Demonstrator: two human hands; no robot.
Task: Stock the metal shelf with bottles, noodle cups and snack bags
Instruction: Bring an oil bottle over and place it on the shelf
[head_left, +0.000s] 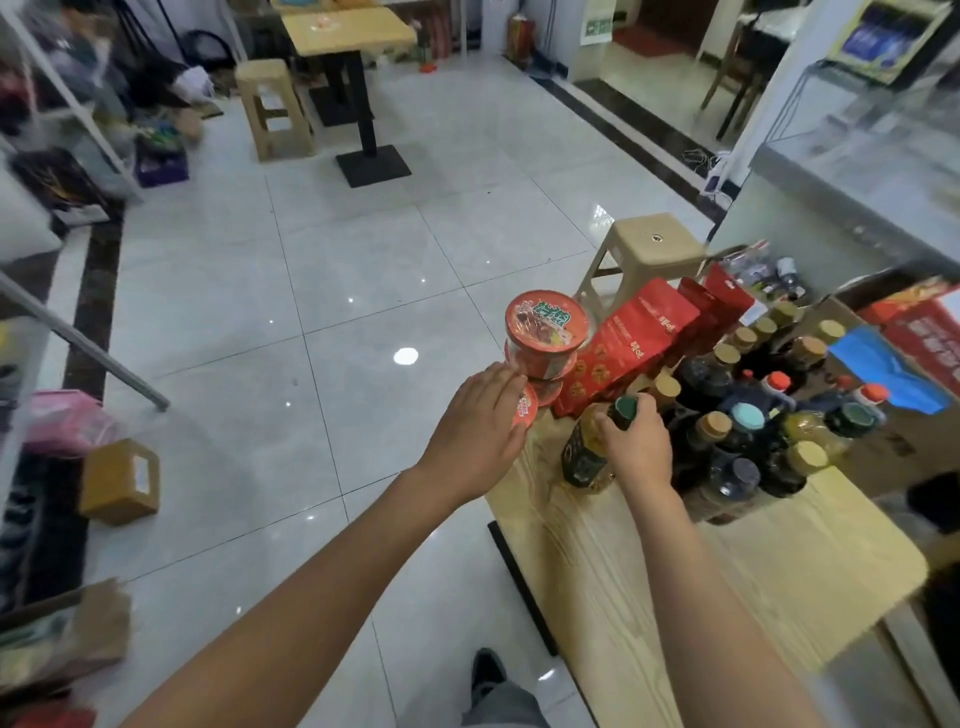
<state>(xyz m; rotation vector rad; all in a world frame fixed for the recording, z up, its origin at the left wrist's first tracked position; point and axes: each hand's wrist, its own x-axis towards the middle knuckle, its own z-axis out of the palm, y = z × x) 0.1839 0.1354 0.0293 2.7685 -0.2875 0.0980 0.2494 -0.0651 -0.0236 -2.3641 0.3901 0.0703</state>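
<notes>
On a wooden table (779, 561) at the right stands a cluster of dark bottles (748, 415). My right hand (636, 444) grips the neck of a green-capped bottle (587, 447) at the cluster's left edge. A stack of red noodle cups (548, 332) rises at the table's far left corner. My left hand (480, 431) reaches to the lowest cup (525, 408), its fingers lying over the lid; whether they curl round the cup is hidden. Red snack bags (639, 338) lean behind the cups. The metal shelf is out of view.
A beige stool (644, 249) stands beyond the table, and a red and blue carton (909, 353) sits at the right. On the floor to the left lie a brown box (122, 480), a pink bag (67, 421) and a slanted metal bar (83, 343). Another table and stool stand far back.
</notes>
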